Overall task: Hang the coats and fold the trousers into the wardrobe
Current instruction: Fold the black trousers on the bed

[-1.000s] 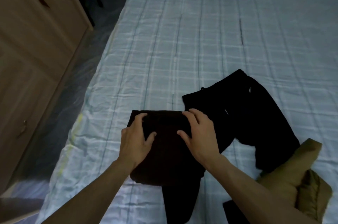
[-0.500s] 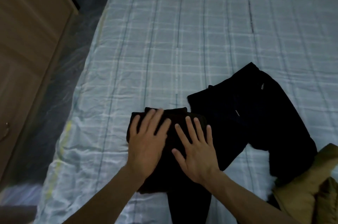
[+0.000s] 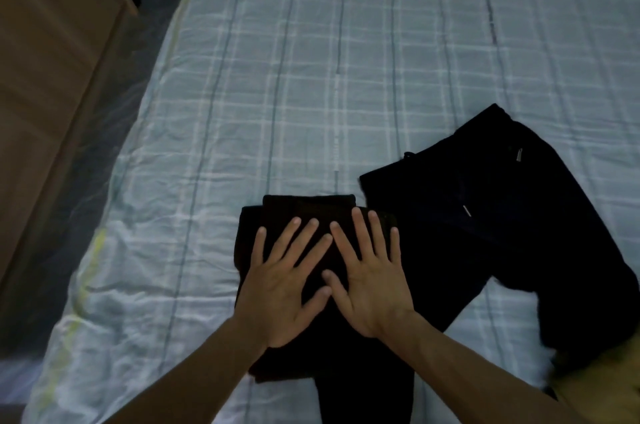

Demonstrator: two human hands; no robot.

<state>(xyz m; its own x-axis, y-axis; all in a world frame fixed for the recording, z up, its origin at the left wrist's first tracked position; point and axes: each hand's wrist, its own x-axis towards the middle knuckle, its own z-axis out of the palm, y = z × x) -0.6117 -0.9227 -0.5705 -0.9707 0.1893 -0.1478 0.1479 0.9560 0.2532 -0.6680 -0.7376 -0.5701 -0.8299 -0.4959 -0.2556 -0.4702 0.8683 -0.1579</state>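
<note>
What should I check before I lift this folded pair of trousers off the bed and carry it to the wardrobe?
1. Folded trousers lie flat on the bed: ok.
2. Left hand and right hand rest flat on them, gripping nothing: ok.
3. Bundle free of the unfolded black trousers: cannot tell, dark fabrics meet at its right side.
4. Wardrobe open: cannot tell, only a wooden panel shows.
5. All trousers folded: not ok, the black pair lies spread.
</note>
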